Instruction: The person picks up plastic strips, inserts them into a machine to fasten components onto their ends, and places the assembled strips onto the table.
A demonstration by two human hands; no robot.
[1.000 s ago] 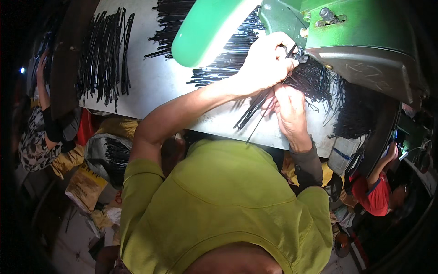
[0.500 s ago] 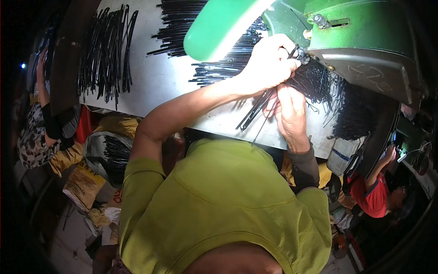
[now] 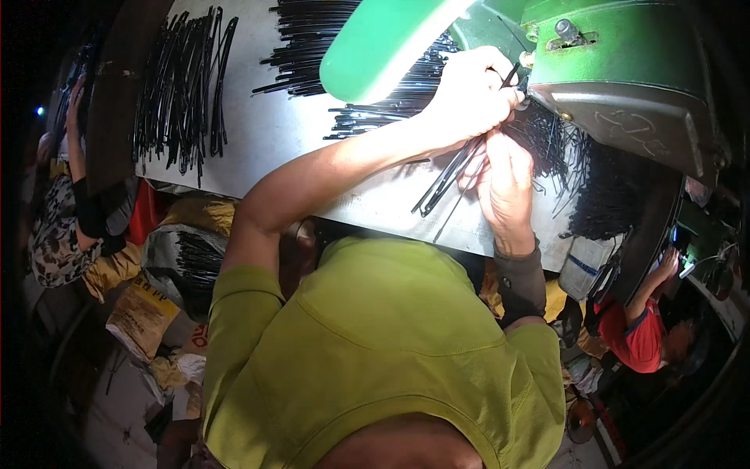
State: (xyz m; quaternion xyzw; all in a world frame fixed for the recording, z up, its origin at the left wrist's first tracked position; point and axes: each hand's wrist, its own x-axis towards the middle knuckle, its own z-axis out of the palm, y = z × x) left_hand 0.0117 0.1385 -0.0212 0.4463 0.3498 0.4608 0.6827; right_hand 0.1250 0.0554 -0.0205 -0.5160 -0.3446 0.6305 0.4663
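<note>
Beside the working point of a green machine (image 3: pixel 617 66), my left hand (image 3: pixel 473 90) is closed, its fingers pinching a thin black strip (image 3: pixel 511 75) near a small metal part. Just below and touching it, my right hand (image 3: pixel 508 180) is closed around several long, thin black strips (image 3: pixel 442 186). Their lower ends stick out toward the table's front edge. My fingers partly hide where the strips meet the machine. Under the left forearm lies a row of similar black strips (image 3: pixel 367 121). A tangled heap of dark strips (image 3: pixel 543 141) sits just right of my hands.
A rounded green cover (image 3: pixel 375 55) hangs over the white table (image 3: pixel 258 148). More black strips (image 3: pixel 180 94) lie at the left, and a dark pile (image 3: pixel 609 191) at the right. Sacks (image 3: pixel 144 313) stand at lower left. One person (image 3: pixel 66 227) is at far left, another (image 3: pixel 637 328) at right.
The knob in the machine's slot has shifted right. Both hands have moved slightly, the right one up and to the right, and the lower ends of the held strips have swung right.
</note>
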